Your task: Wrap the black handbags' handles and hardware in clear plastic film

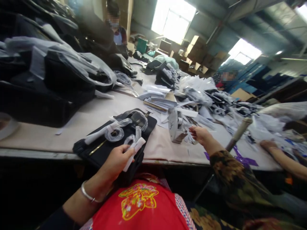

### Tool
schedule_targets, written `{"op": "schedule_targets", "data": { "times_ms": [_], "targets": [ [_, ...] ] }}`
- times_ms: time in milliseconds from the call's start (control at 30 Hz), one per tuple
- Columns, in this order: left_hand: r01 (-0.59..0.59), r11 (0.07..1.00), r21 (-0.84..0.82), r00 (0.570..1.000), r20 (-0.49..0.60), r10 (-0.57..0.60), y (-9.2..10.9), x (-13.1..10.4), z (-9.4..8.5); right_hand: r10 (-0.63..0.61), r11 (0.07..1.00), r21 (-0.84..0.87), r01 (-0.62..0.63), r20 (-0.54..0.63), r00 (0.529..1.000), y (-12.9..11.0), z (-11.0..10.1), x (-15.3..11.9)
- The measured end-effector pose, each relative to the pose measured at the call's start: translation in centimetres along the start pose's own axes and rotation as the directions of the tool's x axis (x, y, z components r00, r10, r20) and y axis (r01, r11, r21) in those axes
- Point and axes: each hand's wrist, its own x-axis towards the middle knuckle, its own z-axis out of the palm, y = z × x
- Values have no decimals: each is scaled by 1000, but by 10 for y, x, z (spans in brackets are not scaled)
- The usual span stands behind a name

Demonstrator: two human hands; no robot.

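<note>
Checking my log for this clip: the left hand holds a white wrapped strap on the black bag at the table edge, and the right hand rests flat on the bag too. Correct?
Not quite. The head view shows the right hand off the bag, raised over the table near clear plastic wrapping. The left hand does hold the white wrapped strap on the bag at the table edge.

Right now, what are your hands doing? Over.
Left hand grips white wrapped strap on flat black bag. Right hand pinches clear plastic beside tape dispenser. Nothing between.
</note>
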Motion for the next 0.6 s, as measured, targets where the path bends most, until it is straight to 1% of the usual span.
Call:
{"op": "schedule_targets", "data": {
  "times_ms": [100, 200, 300, 367, 500, 600],
  "targets": [
    [-9, 1000, 20, 1000, 1, 9, 1, 1, 0, 125, 991, 44, -127, 45, 991, -3, 13, 2],
    [-3, 1000, 5, 1000, -6, 3, 5, -3, 1, 157, 983, 87, -164, 79, 984, -6, 25, -1],
    [0, 1000, -5, 1000, -14, 0, 6, -4, 1, 140, 980, 136, -148, 65, 988, -9, 31, -8],
    [-6, 1000, -1, 1000, -7, 6, 4, -3, 1, 104, 979, 171, -108, 32, 994, -10, 30, -16],
    [-14, 999, 29, 1000, 3, 14, 0, -1, 0, -1, 974, 225, 7, -28, 1000, -5, 23, -46],
    [-4, 999, 34, 1000, -12, 5, 0, -1, 1, -11, 968, 250, 9, 8, 1000, 8, 24, -70]
  ]
}}
